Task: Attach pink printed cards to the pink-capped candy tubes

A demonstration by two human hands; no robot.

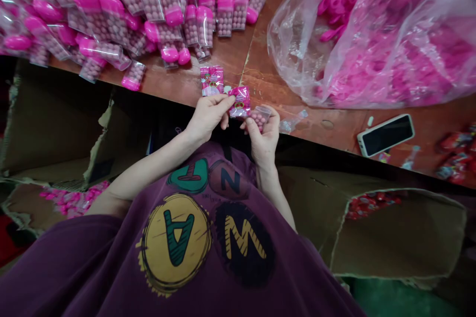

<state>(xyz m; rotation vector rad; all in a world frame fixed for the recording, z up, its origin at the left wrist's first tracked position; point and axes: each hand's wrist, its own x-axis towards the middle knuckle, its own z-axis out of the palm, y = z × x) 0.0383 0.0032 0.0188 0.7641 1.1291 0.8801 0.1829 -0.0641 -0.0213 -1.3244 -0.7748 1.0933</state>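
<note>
My left hand pinches a small pink printed label sleeve at the table's near edge. My right hand grips a clear plastic tube filled with small pink candy balls, its open end toward the sleeve. Sleeve and tube touch between my fingertips. A second pink label sleeve lies flat on the wooden table just beyond my hands.
A heap of capped pink candy tubes covers the table's far left. A big clear bag of pink caps fills the right. A phone lies near the right edge. Cardboard boxes flank my lap.
</note>
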